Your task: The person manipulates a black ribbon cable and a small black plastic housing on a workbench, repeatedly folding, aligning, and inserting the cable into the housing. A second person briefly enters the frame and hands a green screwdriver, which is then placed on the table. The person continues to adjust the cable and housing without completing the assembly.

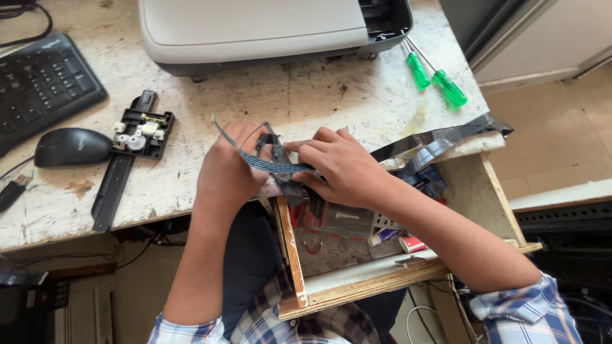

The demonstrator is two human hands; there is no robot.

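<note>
Both hands meet at the front edge of the worktop [319,95], over an open wooden drawer [293,255]. Left hand [229,165] is closed around a flat grey ribbon cable [271,167]; one loose end arcs up past its knuckles. Right hand [341,165] pinches the same cable from the other side, fingers pressed on it. A wider dark ribbon [446,137] runs right, over the worktop corner. Left of the hands: black plastic rail with gear assembly [131,150], black mouse [71,146], keyboard [41,86]. Behind: grey printer [255,28]. Two green-handled screwdrivers [437,79] lie at right.
</note>
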